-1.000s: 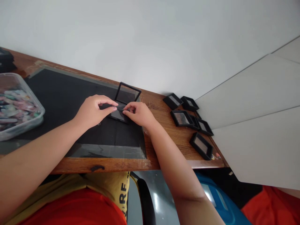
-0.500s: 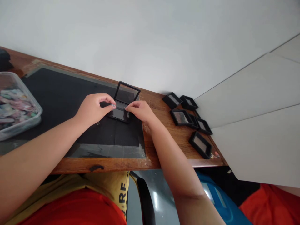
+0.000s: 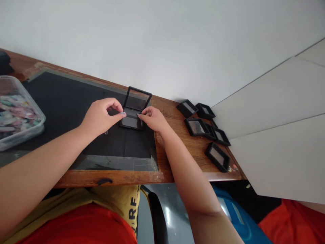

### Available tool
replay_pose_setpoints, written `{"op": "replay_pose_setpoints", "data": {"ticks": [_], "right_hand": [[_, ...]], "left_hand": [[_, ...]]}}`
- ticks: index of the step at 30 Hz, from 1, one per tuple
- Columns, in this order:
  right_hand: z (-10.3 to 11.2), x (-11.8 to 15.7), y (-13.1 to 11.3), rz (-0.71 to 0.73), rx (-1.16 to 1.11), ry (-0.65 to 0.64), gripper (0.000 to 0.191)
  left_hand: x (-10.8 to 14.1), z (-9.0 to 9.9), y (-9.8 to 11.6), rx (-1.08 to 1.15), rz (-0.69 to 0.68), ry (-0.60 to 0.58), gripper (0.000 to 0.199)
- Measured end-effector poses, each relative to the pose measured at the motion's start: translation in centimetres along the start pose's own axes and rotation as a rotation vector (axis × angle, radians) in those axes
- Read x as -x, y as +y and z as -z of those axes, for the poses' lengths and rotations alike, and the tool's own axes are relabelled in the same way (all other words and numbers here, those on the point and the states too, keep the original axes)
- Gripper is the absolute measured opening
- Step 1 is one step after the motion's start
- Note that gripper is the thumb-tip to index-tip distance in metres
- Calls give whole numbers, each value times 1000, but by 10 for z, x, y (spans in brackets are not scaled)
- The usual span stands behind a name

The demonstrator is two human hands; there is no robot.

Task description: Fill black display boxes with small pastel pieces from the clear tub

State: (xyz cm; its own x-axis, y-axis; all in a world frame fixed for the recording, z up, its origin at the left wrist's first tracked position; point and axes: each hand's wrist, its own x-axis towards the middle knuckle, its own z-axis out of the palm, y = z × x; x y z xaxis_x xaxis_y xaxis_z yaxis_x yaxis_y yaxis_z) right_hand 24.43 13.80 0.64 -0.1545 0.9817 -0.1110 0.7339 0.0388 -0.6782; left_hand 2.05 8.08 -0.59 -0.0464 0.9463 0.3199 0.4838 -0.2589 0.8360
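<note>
An open black case (image 3: 131, 123) with a clear window in its raised lid (image 3: 137, 99) stands on the black mat (image 3: 68, 98). At its left side my left hand (image 3: 103, 115) pinches a small shiny piece (image 3: 123, 113) between thumb and forefinger. My right hand (image 3: 153, 118) is at the right side of the case, thumb and forefinger pressed together on something tiny at the tips, too small to name. A small clear piece (image 3: 106, 132) lies on the mat beneath my left hand.
At the left is a clear plastic tub (image 3: 40, 125) full of small pastel pieces (image 3: 16, 113). Several black framed cases (image 3: 196, 127) lie on the wooden table (image 3: 175, 145) at the right. A white wall rises behind. A red sleeve (image 3: 291, 222) shows at the lower right.
The open case has shifted and turned slightly, its base now more to the right. My right hand has moved slightly right and up; my left hand has moved up a little.
</note>
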Motion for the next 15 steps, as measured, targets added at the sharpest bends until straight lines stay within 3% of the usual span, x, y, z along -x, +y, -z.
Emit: {"op": "replay_pose_setpoints", "data": {"ticks": [15], "right_hand": [[3, 4, -4, 47, 140, 35, 12]], "left_hand": [[1, 1, 3, -38, 25, -32, 13]]}}
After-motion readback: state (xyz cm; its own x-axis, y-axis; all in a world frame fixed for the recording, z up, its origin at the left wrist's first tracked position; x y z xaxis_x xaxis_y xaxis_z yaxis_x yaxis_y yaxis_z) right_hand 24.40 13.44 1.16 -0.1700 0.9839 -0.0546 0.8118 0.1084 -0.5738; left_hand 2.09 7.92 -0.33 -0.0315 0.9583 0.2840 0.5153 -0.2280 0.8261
